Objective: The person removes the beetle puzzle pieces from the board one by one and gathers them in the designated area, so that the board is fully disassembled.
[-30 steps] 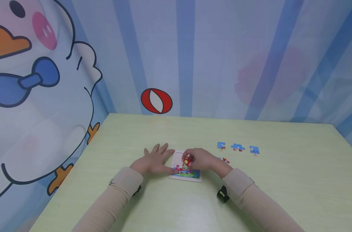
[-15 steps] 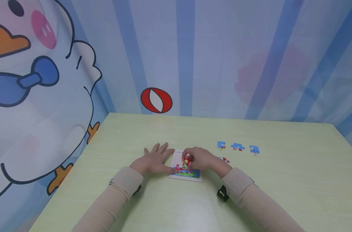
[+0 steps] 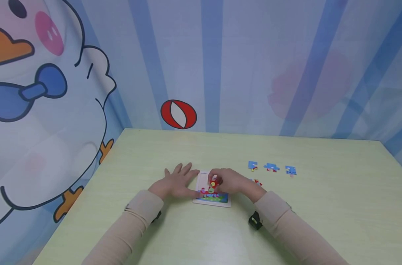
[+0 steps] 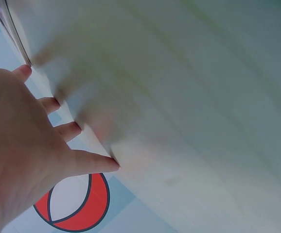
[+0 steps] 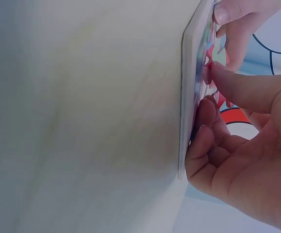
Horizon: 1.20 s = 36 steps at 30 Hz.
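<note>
A small jigsaw board [image 3: 201, 201] with a pale rim lies on the table, its lower part filled with a colourful picture. My right hand [image 3: 232, 181] pinches a red puzzle piece [image 3: 214, 183] with yellow and green spots, low over the board. In the right wrist view, the thumb and fingers of that hand meet at the board's face, and they partly hide the piece. My left hand [image 3: 177, 185] lies with fingers spread at the board's left side, the thumb on its lower left part. The left wrist view shows the left fingertips [image 4: 112, 164] touching the table.
Three blue puzzle pieces, one at the left [image 3: 252, 165], a middle one [image 3: 271, 168] and one at the right [image 3: 291, 170], lie beyond the right hand. A red-and-blue piece [image 3: 258, 182] is partly hidden by that hand. A printed curtain [image 3: 247, 73] hangs behind the table [image 3: 336, 206].
The red piece has shifted very slightly in the right fingers. Both hands otherwise stay in place, and the loose pieces have not moved.
</note>
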Each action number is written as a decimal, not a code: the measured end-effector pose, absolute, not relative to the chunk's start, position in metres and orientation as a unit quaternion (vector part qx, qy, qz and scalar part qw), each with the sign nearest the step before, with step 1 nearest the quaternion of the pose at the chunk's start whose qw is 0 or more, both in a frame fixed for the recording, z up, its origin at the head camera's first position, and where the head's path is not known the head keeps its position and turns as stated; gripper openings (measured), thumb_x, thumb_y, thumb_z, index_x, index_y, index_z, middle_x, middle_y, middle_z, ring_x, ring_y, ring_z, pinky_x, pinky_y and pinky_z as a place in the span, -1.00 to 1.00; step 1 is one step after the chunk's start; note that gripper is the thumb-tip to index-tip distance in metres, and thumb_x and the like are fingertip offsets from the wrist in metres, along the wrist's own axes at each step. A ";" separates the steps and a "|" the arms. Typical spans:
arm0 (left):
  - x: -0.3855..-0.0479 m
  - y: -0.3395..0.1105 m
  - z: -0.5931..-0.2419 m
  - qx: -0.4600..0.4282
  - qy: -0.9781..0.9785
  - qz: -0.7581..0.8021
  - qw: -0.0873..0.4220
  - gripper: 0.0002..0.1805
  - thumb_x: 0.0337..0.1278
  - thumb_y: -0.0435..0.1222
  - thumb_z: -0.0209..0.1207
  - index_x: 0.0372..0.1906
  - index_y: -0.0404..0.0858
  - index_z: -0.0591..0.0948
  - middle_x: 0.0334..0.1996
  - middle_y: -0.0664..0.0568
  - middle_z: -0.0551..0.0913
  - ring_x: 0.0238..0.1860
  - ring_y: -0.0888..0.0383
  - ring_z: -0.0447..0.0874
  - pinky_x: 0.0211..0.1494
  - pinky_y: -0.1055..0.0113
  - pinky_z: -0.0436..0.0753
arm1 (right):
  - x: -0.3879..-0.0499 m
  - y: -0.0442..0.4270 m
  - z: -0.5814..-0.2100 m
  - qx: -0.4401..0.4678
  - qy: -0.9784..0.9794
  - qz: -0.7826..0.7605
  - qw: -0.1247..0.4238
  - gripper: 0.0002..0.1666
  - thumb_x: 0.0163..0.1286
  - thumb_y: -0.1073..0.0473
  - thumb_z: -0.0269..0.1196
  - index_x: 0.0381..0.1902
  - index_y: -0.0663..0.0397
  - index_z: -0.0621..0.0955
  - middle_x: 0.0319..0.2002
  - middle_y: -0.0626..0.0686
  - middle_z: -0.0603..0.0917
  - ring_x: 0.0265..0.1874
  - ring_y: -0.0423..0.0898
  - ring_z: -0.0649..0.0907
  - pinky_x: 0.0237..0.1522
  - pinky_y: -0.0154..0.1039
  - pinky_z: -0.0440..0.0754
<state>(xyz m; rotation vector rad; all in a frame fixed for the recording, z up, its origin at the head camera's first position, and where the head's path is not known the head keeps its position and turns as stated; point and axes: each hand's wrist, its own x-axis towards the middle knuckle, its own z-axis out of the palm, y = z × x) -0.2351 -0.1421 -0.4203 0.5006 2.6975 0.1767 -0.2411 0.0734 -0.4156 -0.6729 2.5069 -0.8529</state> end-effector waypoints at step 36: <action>-0.234 -0.142 -0.421 0.183 0.961 0.064 0.195 -0.05 0.06 0.31 0.09 0.52 0.07 0.08 0.56 -0.05 -0.15 0.51 -0.27 -0.28 0.30 -0.49 -0.17 | -0.229 0.134 -0.398 -0.263 0.868 -0.390 0.162 -0.78 0.42 0.37 0.10 -0.04 0.17 0.60 -0.36 0.05 0.55 -0.41 -0.10 0.43 -0.34 -0.23 0.43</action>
